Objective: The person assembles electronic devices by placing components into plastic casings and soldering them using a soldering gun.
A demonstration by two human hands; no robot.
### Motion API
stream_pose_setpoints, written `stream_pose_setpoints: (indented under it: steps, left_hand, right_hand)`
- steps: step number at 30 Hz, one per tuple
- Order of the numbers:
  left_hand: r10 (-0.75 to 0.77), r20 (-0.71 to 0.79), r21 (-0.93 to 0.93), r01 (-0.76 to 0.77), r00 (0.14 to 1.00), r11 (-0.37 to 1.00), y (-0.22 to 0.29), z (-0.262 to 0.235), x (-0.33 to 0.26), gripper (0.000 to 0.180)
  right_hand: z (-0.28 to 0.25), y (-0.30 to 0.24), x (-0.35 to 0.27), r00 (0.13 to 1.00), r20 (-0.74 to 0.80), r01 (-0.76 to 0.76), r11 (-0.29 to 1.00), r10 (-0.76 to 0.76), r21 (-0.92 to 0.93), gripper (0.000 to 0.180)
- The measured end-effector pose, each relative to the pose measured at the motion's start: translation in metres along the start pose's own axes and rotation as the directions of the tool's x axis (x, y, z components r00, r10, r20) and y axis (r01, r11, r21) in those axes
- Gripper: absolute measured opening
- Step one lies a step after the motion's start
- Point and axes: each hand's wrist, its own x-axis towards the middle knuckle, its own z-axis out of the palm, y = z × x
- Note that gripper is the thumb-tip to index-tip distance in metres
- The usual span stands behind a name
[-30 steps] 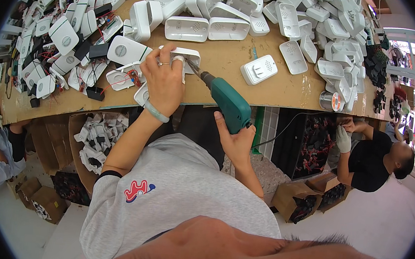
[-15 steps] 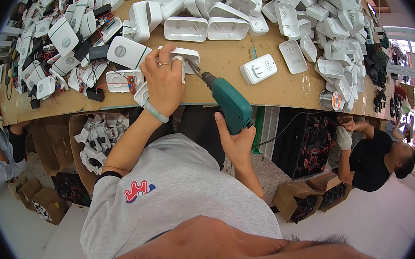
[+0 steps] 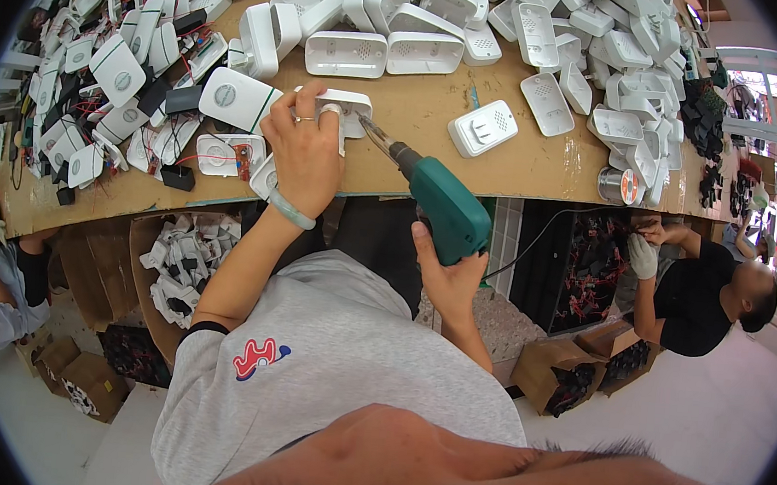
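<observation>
My left hand is closed around a white plastic housing at the table's near edge. Its fingers curl over the open shell, hiding part of the inside. In my right hand is the grip of a green soldering gun. The gun's pointed metal tip is at the right edge of the housing; whether it touches cannot be made out. Left of my hand lies a white square-faced unit, with an opened one showing red wires below it.
White shells pile along the back and right. Wired units with black blocks heap on the left. A housing with plug pins and a solder spool sit to the right. A co-worker works at far right; boxes stand below.
The soldering gun and my right hand have shifted a little right and down, drawing the tip back from inside the housing toward its edge. My left hand stays put.
</observation>
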Motion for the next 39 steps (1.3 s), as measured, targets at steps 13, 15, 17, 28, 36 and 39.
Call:
stream_pose_setpoints:
  steps: [13,15,17,28,36,39]
  left_hand:
    - [-0.004,0.0,0.043,0.004,1.0,0.999,0.002,0.0,0.001,0.031]
    - [-0.004,-0.002,0.045,0.004,1.0,0.999,0.003,-0.001,0.002,0.032]
    - [-0.007,-0.004,0.049,0.007,1.0,0.999,0.003,-0.003,0.001,0.032]
    - [-0.119,-0.219,-0.324,0.043,0.968,0.945,-0.029,-0.068,-0.038,0.03]
    - [0.322,0.084,-0.128,-0.311,0.943,0.942,-0.047,-0.083,-0.073,0.032]
    - [0.526,0.145,0.008,-0.532,0.838,0.847,-0.044,-0.073,-0.053,0.024]
  right_hand:
    - [-0.007,0.005,-0.013,0.998,-0.059,0.033,0.973,-0.02,0.229,0.026]
    - [-0.007,0.002,-0.014,0.998,-0.066,-0.005,0.966,0.023,0.26,0.024]
    - [-0.008,0.0,-0.016,0.995,-0.069,-0.044,0.955,0.067,0.292,0.023]
    - [-0.014,-0.016,-0.02,0.984,-0.163,0.002,0.919,0.068,0.393,0.021]
    - [-0.015,-0.008,-0.014,0.997,-0.073,0.025,0.926,0.003,0.376,0.028]
    - [-0.013,-0.016,-0.018,0.994,-0.107,0.018,0.922,0.026,0.387,0.026]
